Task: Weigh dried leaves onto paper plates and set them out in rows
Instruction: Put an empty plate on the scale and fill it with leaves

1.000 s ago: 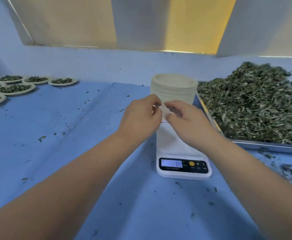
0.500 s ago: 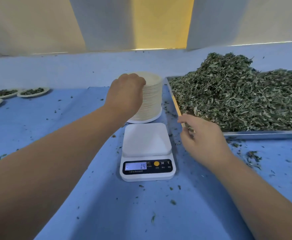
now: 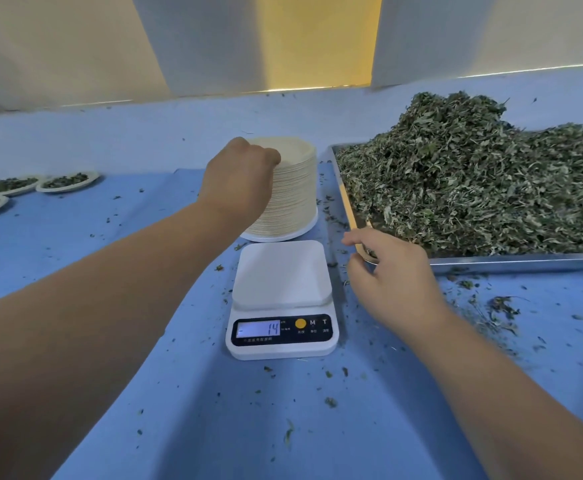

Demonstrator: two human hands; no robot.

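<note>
The left hand is at the far side of the table, its fingers curled over the top left edge of the stack of paper plates, gripping it there. The stack stands upright just beyond the digital scale, whose white platform is bare and whose display reads 14. The right hand is just right of the scale, at the near left corner of the metal tray. Its fingers are loosely bent and slightly apart, with nothing visible in them. The tray holds a high heap of dried leaves, which lies just beyond those fingertips. At the far left, several paper plates with small portions of leaves sit side by side on the blue cloth. Leaf crumbs are scattered across the cloth.
</note>
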